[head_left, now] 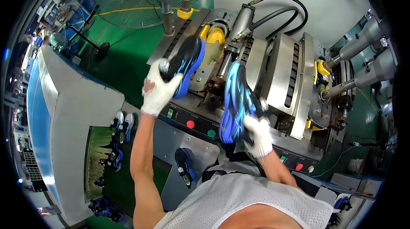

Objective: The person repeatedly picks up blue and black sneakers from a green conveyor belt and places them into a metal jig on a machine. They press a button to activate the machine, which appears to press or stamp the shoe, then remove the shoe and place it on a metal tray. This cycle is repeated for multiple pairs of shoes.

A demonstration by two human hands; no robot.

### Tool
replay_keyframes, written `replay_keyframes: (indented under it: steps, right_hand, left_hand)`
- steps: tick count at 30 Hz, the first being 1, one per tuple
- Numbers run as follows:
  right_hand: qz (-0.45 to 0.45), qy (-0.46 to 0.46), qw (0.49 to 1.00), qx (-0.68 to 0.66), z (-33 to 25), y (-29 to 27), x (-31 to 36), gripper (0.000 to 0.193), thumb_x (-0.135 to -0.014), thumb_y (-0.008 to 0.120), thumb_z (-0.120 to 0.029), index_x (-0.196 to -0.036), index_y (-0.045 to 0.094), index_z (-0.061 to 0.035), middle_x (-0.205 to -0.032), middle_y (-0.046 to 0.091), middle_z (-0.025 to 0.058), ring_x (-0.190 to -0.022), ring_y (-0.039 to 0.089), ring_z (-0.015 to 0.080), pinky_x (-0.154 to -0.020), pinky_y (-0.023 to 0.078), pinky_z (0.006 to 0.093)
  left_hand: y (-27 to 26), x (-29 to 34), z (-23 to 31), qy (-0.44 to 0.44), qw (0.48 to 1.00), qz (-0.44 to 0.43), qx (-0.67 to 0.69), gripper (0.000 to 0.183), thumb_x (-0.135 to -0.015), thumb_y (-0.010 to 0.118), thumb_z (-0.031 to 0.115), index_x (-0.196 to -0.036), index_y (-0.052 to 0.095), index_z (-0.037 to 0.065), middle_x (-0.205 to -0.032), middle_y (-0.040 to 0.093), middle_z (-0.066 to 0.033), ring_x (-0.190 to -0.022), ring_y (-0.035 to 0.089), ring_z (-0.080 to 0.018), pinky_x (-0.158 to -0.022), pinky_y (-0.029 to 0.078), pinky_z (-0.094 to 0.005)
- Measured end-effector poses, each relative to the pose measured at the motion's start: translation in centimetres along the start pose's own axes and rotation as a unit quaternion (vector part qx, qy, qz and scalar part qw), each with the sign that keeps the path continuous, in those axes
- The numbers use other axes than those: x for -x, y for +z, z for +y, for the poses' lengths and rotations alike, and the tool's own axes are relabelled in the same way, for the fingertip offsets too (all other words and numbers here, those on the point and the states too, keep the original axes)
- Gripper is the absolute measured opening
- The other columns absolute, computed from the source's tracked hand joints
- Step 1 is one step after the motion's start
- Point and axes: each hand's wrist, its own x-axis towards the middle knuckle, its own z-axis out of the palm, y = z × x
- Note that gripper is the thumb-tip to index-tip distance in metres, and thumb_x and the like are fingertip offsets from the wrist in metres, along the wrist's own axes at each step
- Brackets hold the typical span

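My left hand (157, 91), in a white knit glove with a brownish stain, is closed around a black sports shoe (191, 60) with light blue streaks and a violet-blue sole. This shoe is raised in front of the machine's left station, close to its yellow pads (215, 36). Held lower and further right is a second shoe (232, 101), in black, light blue and violet. My right hand (259, 138), gloved too and slightly blurred, grips it at its lower end. A round metallic piece shows at each shoe beside the hand.
The steel pressing machine (279, 75) fills the centre and right, with thick cylinders and black hoses. Buttons line its front panel (200, 128). Another shoe (184, 165) lies on the grey metal ledge. At left, several shoes sit by a tunnel-like opening (96, 156) with strip curtains.
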Motion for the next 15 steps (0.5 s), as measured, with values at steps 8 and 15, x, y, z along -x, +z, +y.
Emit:
replay_keyframes:
  steps: [8, 15]
  right_hand:
    - [-0.064, -0.024, 0.996, 0.05, -2.8, 16.7, -25.9, 0.018, -0.087, 0.067, -0.008, -0.105, 0.067, -0.0088, -0.094, 0.07, 0.0102, -0.084, 0.068, 0.0248, -0.074, 0.057, 0.042]
    - [0.33, -0.196, 0.696, 0.607, 2.9, 13.0, -46.5, 0.034, -0.087, 0.053, -0.024, -0.109, 0.069, -0.0042, -0.109, 0.072, 0.0154, -0.111, 0.067, 0.0305, -0.088, 0.052, 0.0395]
  left_hand:
    - [-6.8, 24.5, -11.7, -0.228, 0.972, 0.008, -0.056, 0.057, -0.073, 0.086, 0.024, -0.12, 0.061, 0.004, -0.109, 0.068, -0.0151, -0.1, 0.067, -0.0326, -0.089, 0.052, -0.0418]
    - [-3.9, 42.3, -17.6, -0.383, 0.899, 0.037, -0.209, 0.06, -0.07, 0.084, 0.022, -0.122, 0.058, 0.006, -0.106, 0.067, -0.0157, -0.097, 0.066, -0.0364, -0.087, 0.051, -0.0443]
